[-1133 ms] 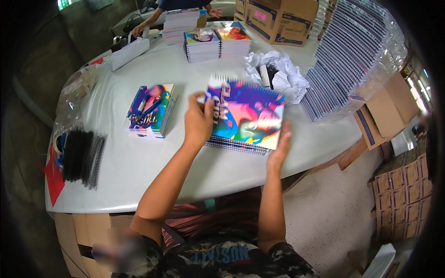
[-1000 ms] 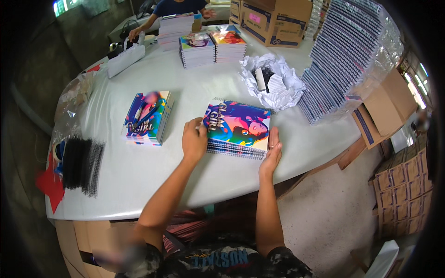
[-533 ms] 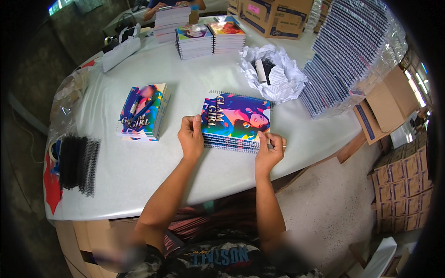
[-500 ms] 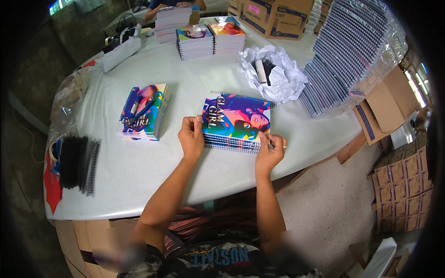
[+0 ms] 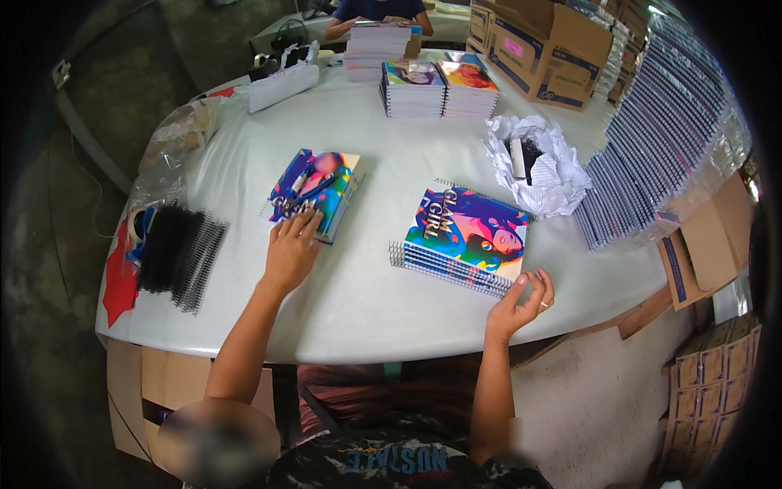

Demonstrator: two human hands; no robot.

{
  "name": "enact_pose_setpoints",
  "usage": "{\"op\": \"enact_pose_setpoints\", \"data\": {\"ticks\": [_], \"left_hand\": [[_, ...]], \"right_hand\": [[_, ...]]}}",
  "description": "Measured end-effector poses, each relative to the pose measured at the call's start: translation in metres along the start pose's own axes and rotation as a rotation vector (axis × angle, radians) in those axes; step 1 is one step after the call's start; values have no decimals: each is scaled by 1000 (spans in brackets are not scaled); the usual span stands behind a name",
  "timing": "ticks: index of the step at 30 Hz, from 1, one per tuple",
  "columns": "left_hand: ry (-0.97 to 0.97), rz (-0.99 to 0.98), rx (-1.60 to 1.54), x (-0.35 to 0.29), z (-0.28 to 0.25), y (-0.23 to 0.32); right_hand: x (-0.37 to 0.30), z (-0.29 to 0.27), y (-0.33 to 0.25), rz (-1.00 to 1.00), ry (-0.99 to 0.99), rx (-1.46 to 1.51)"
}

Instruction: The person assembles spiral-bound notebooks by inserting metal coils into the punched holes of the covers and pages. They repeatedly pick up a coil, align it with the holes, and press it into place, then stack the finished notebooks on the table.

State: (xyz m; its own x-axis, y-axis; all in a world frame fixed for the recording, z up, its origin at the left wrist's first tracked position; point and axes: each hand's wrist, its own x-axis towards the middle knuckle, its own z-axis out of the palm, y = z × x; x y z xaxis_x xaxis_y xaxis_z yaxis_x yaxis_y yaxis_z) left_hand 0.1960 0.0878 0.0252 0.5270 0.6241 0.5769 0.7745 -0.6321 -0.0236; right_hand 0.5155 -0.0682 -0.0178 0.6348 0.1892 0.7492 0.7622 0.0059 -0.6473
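Observation:
My left hand (image 5: 295,244) reaches to the near edge of the left stack of colourful notebooks (image 5: 346,191), its fingers stretched over the top cover. On that cover lies a dark, slender-handled tool (image 5: 316,192), just beyond my fingertips; its exact kind is hard to make out. To the right sits a stack of spiral notebooks (image 5: 468,232) with bright covers and wire coils along the edges. Beside its near right corner is my right hand (image 5: 523,303), fingers loosely curled and apart, with nothing visible in them.
Black spiral coils (image 5: 175,257) lie at the left near a tape roll (image 5: 140,222). Crumpled white paper (image 5: 546,167) holds dark coils. Bound notebooks (image 5: 668,122) are piled high at the right. More notebook stacks (image 5: 411,94), cartons (image 5: 554,61) and another person (image 5: 379,10) are at the back.
My left hand has left the right notebook stack and moved left to the other stack. My right hand has let go of the corner. The view has shifted left.

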Motion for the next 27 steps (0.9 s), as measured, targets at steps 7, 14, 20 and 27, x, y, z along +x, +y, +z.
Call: {"op": "enact_pose_setpoints", "data": {"ticks": [7, 14, 20, 27], "left_hand": [[182, -399, -590, 39, -25, -35], [525, -612, -1569, 45, -77, 14], [164, -817, -1802, -37, -102, 100], [-127, -127, -611, -40, -133, 66]], "right_hand": [[3, -3, -21, -143, 56, 50], [-17, 12, -130, 677, -773, 1000], [-7, 7, -138, 968, -584, 1443], [35, -14, -157, -553, -1231, 361]]}}
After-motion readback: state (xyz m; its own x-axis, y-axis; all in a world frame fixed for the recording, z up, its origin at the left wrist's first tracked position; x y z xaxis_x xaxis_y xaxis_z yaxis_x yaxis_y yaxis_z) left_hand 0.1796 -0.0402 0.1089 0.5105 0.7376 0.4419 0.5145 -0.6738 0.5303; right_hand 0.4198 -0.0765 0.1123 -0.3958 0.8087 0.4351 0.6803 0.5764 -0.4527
